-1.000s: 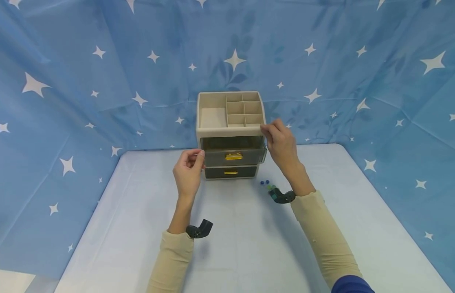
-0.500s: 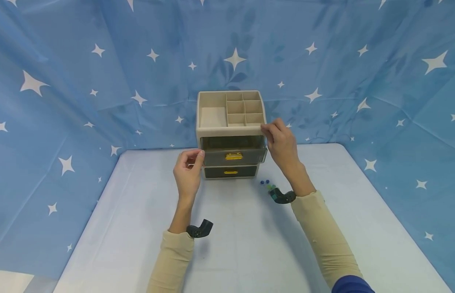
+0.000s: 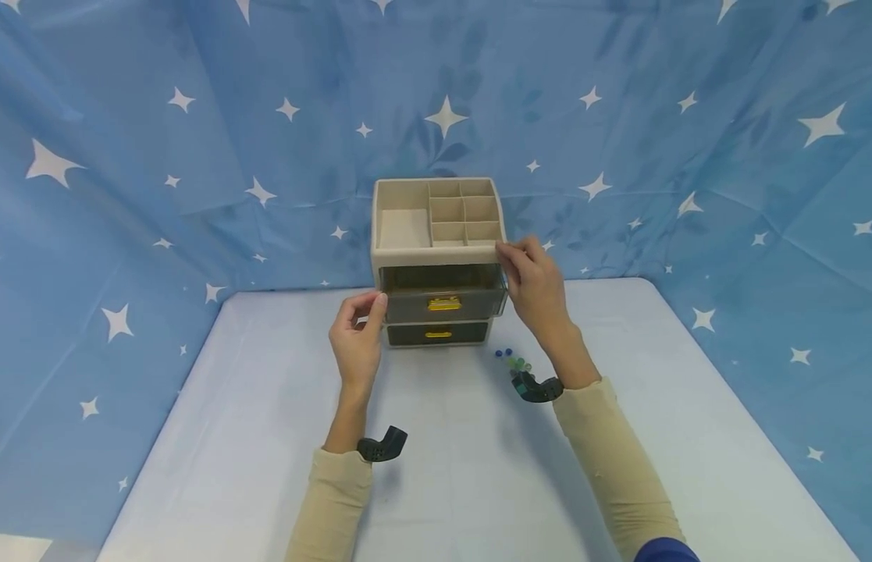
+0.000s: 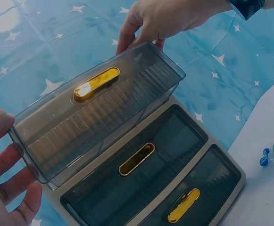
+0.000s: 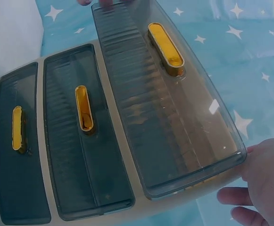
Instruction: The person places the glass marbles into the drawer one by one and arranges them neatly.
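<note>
A cream desktop organizer (image 3: pixel 407 255) has smoky clear drawers with gold handles. Its top drawer (image 3: pixel 407 308) is pulled partway out, and in the left wrist view the two lower drawers are closed. My left hand (image 3: pixel 356 343) holds the drawer's left edge, thumb at the front and fingers along the side. At the opposite end my right hand (image 3: pixel 537 289) pinches near the upper right corner; its fingertips are partly hidden. In the right wrist view, the drawer (image 5: pixel 174 117) looks empty, with that hand (image 5: pixel 269 179) at its corner.
Several blue and green glass marbles (image 3: pixel 510 362) lie on the white table (image 3: pixel 443 468) right of the organizer, near the right wrist's camera (image 3: pixel 537 388). Open compartments (image 3: pixel 447 209) form the organizer's top. A blue star-print curtain (image 3: pixel 302 172) hangs behind.
The head view has shifted slightly, and more marbles show beside the right wrist. Both hands and the drawer keep about the same places.
</note>
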`<state>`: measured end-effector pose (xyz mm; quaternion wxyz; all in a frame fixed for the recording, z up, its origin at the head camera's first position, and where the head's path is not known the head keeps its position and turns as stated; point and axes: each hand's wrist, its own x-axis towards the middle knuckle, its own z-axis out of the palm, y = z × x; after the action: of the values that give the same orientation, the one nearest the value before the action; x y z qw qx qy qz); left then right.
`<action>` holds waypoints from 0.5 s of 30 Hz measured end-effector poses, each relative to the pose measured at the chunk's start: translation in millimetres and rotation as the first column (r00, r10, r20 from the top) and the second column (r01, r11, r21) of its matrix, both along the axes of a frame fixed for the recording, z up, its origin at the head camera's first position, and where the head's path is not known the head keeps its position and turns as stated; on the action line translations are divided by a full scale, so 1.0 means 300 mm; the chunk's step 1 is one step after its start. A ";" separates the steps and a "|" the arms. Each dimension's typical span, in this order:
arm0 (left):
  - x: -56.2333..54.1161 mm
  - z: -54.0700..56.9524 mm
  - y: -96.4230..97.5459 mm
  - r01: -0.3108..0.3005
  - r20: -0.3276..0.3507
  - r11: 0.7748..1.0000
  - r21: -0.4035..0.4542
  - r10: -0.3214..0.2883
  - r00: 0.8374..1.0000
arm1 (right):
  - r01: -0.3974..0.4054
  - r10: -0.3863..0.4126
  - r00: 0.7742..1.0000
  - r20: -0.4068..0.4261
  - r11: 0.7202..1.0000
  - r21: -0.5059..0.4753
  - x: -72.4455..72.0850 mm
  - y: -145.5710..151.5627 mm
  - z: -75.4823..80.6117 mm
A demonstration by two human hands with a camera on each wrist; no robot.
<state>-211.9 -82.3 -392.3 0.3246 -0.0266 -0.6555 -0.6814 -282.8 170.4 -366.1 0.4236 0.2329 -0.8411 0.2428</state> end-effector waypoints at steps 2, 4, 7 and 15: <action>-0.001 -0.002 -0.004 -0.002 -0.006 1.000 -0.003 0.002 1.000 | -0.003 0.003 1.000 0.001 1.000 0.007 0.004 -0.003 0.002; -0.007 -0.007 -0.009 0.000 -0.012 1.000 -0.005 0.000 1.000 | -0.004 0.003 1.000 0.006 1.000 0.011 0.007 -0.005 0.004; -0.011 -0.014 -0.012 0.000 -0.013 1.000 -0.009 0.000 1.000 | -0.003 0.003 1.000 0.026 1.000 0.005 0.013 -0.004 0.003; -0.008 -0.018 -0.011 0.007 -0.003 1.000 -0.019 -0.008 1.000 | 0.008 -0.005 0.997 0.078 0.999 -0.032 0.040 0.005 -0.012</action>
<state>-214.3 -85.4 -397.7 0.3229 -0.0332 -0.6611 -0.6764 -270.9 171.8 -369.8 0.3951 0.2138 -0.8536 0.2638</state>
